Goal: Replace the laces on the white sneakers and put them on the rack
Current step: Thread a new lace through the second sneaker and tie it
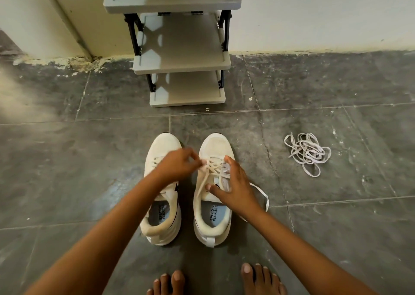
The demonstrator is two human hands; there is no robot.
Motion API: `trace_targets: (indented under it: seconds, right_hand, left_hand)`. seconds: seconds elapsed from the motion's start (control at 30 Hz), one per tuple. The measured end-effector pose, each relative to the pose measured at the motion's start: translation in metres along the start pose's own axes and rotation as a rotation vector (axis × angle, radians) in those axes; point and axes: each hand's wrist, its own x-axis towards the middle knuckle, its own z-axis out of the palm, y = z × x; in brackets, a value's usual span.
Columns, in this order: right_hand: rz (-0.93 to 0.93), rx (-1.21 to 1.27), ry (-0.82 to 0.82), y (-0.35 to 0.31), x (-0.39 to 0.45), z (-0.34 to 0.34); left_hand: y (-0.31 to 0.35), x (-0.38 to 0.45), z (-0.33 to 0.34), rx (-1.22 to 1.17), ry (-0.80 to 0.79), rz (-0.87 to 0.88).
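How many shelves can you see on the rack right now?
3: top shelf, middle shelf, bottom shelf, stacked against the wall. More may sit above the frame.

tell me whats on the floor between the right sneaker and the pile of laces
Bare grey tile, in the head view: nothing lies between the right sneaker and the pile of laces.
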Motion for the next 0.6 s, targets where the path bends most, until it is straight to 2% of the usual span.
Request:
trace_targets:
  seconds: [0.03,0.13,0.2,0.33,0.4,0.47,0.53,0.6]
  right_hand:
    - [0.004,0.016,-0.019,0.001,-0.001,-0.002]
    - [-0.008,0.007,-0.044,0.004,-0.001,-0.005]
    - [-0.012,-0.01,-0.052,0.004,-0.001,-0.004]
    - [-0.047,-0.075,-0.051,0.004,0.001,-0.005]
    - [-0.044,-0.103,-0.063,0.003,0.001,-0.006]
    - [-0.04,-0.102,-0.063,0.003,0.0,-0.006]
    - [-0.039,-0.095,-0.052,0.001,0.0,-0.005]
    - [-0.046,-0.098,-0.038,0.001,0.0,-0.003]
  left_hand:
    - [-0.004,-0.002,0.011,0.09,-0.034,-0.003]
    - [-0.006,-0.005,0.016,0.149,-0.015,0.054]
    - [0.001,-0.01,0.009,0.071,-0.023,0.118]
    - [0.029,-0.027,-0.046,-0.775,0.026,0.219]
    - [0.037,-0.03,-0.079,-1.004,0.077,0.317]
    - [0.039,-0.031,-0.089,-1.065,0.098,0.326]
    - [0.038,-0.031,-0.081,-1.032,0.084,0.252]
    - [0.036,-0.029,-0.066,-0.729,0.116,0.14]
